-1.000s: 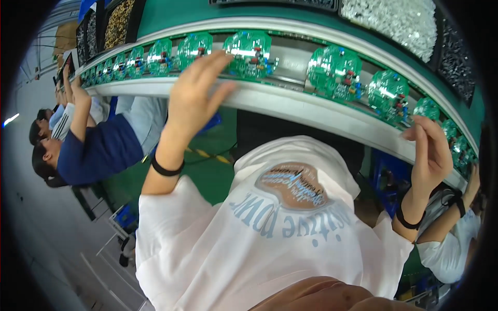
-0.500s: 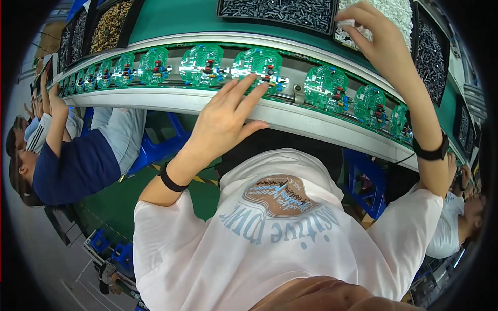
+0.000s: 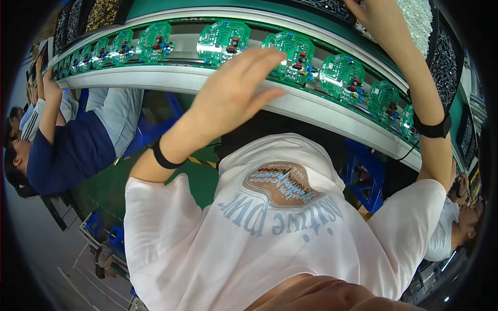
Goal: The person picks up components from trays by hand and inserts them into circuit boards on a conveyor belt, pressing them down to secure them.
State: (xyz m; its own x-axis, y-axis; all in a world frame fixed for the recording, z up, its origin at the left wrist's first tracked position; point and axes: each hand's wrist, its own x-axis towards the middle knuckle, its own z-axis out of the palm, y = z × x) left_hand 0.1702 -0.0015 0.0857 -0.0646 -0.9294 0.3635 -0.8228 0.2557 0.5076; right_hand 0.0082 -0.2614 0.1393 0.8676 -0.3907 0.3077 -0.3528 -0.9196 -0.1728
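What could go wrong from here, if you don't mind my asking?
The left hand is over the row of boards, overlapping a green circuit board in view, so it might nudge the small components standing on it. The right hand is up by the white parts, with dark parts close by, so pieces could perhaps get mixed or spilled.

Metal-edged track (image 3: 135,78) with green circuit boards (image 3: 340,78); green bench (image 3: 155,9) with dark trays (image 3: 434,44)
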